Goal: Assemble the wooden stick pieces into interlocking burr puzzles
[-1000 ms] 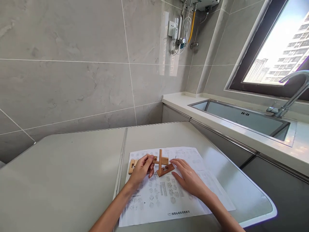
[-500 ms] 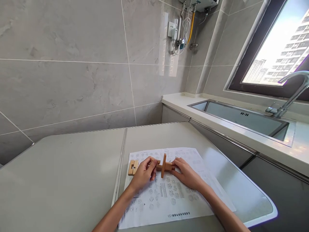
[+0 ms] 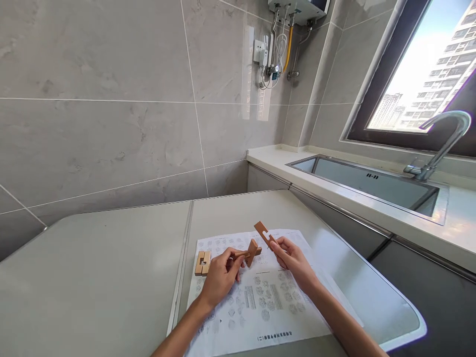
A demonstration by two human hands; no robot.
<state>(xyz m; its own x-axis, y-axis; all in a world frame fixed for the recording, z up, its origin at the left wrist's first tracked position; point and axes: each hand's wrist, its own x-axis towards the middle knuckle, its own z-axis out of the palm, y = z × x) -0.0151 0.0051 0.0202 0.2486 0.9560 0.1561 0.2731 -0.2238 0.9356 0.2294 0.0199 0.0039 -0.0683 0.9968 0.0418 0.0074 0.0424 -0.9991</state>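
Pinched in my left hand (image 3: 222,274) are crossed wooden puzzle pieces (image 3: 252,253), one passing through the other, just above the printed sheet. My right hand (image 3: 293,259) grips a separate notched wooden puzzle piece (image 3: 263,233) by its lower end, tilted up to the left and apart from the crossed pieces. A pair of light wooden blocks (image 3: 203,263) with a small gap at their middle lies left of my left hand. Under both hands is the printed sheet (image 3: 275,322), covered with small diagrams. My left fingers partly hide the crossed pieces.
The pale table (image 3: 111,277) has a seam (image 3: 182,267) left of the sheet. To the right runs a counter (image 3: 267,156) with a sink (image 3: 357,181) and a faucet (image 3: 439,148). A tiled wall (image 3: 111,144) stands behind the table.
The notched piece in my right hand has come away from the crossed pieces and moved up. My left hand has turned the crossed pieces slightly. The view has shifted a little.
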